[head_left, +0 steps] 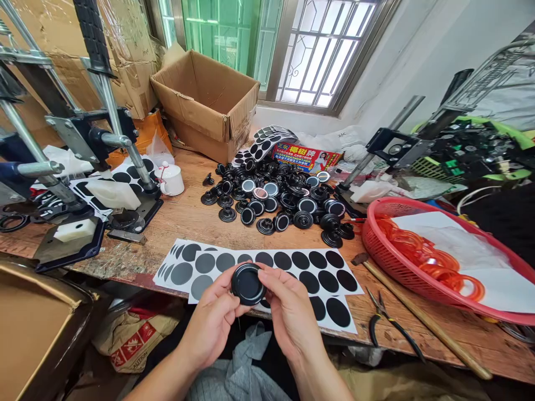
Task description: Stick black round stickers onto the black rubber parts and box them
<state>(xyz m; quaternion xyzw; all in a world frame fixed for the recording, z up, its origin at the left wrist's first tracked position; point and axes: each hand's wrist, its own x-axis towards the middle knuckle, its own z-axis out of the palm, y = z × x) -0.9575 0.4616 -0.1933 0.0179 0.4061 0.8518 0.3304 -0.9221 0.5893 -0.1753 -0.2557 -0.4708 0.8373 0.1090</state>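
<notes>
Between my two hands I hold a round black cap (248, 284), its recessed face turned up toward me. My left hand (215, 317) grips its left edge, fingers behind and thumb at the lower rim. My right hand (288, 306) pinches the right edge, with the thumb on the upper rim. Under and behind the hands lie white sheets of round black stickers (309, 283), overlapping at the table's front edge. Farther back is a heap of similar black round parts (276, 195), some with pale or shiny discs in their centres.
A red basket (376, 267) with orange rings (422, 250) stands right. Pliers (379, 314) and a wooden-handled hammer (426, 317) lie beside it. Hand presses (125, 133) stand left, another press (388, 147) right. A white mug (171, 180) and an open carton (196, 120) are behind.
</notes>
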